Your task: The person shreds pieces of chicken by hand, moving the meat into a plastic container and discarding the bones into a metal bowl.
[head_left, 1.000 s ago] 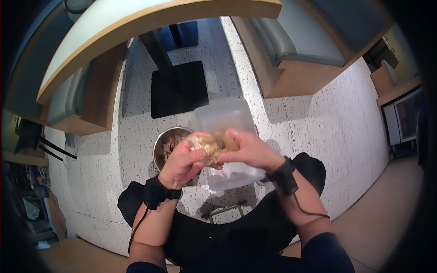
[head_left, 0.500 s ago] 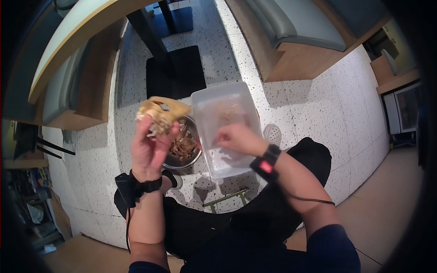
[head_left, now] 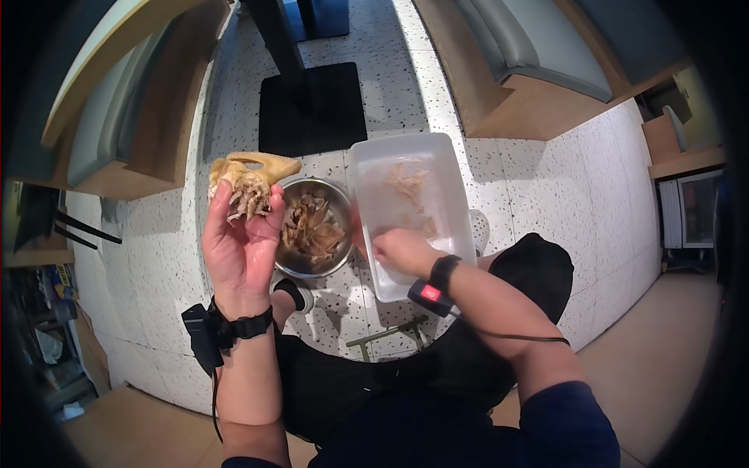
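My left hand [head_left: 243, 253] holds up a piece of cooked chicken [head_left: 253, 181], with smooth yellow skin on top and ragged pale shreds on its underside. Close beside it on the floor stands a round metal bowl [head_left: 343, 251] of brown scraps. My right hand [head_left: 404, 251] is low inside a translucent plastic tub [head_left: 455, 152], near its left wall. Its fingers are curled in, and whatever they hold is hidden. Pale shreds [head_left: 407, 183] lie spread on the tub's bottom, beyond that hand.
The bowl and tub stand on a speckled tile floor [head_left: 538, 179]. Behind them is a black table base [head_left: 312, 109]. Padded benches [head_left: 538, 51] flank the aisle. A green metal frame [head_left: 386, 334] lies between my legs, and shoes show beside the containers.
My left hand has moved left and slightly down with the chicken, exposing more of the bowl. My right hand has shifted right and lower in the tub. The view has shifted too.
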`<action>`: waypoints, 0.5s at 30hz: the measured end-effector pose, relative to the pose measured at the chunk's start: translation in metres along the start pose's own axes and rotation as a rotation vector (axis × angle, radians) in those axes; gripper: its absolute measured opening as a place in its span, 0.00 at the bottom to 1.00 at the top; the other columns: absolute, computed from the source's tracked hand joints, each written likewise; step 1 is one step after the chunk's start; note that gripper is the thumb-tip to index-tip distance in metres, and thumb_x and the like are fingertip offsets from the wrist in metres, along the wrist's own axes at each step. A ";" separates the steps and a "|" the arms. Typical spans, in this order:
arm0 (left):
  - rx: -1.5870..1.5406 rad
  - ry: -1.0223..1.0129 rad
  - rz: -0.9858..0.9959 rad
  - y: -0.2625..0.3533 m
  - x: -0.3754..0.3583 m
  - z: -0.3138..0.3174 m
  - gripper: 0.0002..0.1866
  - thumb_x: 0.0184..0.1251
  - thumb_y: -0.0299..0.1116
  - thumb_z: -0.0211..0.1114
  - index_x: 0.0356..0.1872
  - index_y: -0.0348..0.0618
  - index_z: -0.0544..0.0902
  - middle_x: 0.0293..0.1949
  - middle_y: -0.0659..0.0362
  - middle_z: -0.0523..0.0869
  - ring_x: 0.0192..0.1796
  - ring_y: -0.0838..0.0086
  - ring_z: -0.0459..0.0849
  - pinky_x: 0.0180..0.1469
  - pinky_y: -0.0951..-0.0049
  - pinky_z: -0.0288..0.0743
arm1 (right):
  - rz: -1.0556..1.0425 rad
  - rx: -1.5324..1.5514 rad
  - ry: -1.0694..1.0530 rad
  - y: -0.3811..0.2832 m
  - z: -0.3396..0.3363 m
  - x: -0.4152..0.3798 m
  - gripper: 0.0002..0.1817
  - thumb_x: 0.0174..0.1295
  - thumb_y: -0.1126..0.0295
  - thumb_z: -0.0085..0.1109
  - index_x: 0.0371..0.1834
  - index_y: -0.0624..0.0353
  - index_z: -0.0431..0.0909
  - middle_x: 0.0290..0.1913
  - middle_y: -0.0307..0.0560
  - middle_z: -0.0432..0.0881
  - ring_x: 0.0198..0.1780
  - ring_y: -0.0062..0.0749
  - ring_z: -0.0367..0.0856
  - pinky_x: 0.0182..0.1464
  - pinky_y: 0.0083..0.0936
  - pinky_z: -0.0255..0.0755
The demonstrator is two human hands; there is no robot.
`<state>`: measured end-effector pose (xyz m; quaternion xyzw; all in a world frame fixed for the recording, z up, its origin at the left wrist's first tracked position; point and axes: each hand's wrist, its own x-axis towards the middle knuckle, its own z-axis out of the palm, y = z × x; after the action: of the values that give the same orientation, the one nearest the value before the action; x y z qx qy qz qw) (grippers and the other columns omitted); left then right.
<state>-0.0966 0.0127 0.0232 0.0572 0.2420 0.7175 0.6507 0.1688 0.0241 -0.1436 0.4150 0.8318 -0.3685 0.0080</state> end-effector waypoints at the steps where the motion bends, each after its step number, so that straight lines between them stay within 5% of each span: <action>1: -0.001 0.004 0.002 0.001 0.000 0.000 0.19 0.76 0.34 0.65 0.62 0.35 0.76 0.55 0.45 0.83 0.53 0.52 0.86 0.53 0.58 0.89 | 0.002 -0.005 0.006 0.003 0.002 0.001 0.08 0.62 0.66 0.61 0.35 0.57 0.85 0.36 0.57 0.86 0.42 0.56 0.85 0.47 0.48 0.77; 9: -0.020 0.000 0.014 0.006 -0.003 0.002 0.20 0.77 0.34 0.65 0.62 0.34 0.76 0.55 0.44 0.83 0.53 0.52 0.86 0.53 0.58 0.89 | 0.077 0.022 -0.029 0.013 -0.023 -0.006 0.10 0.63 0.66 0.60 0.35 0.62 0.85 0.38 0.60 0.86 0.43 0.59 0.85 0.50 0.47 0.79; 15: -0.056 0.017 0.063 0.013 -0.005 0.002 0.18 0.77 0.33 0.64 0.60 0.34 0.76 0.55 0.45 0.83 0.54 0.53 0.86 0.53 0.58 0.89 | 0.040 0.184 0.290 -0.021 -0.079 -0.008 0.10 0.63 0.68 0.65 0.38 0.64 0.86 0.37 0.60 0.87 0.41 0.54 0.87 0.47 0.41 0.80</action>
<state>-0.1068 0.0077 0.0317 0.0406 0.2256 0.7445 0.6270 0.1832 0.0597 -0.0706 0.4795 0.7785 -0.3789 -0.1428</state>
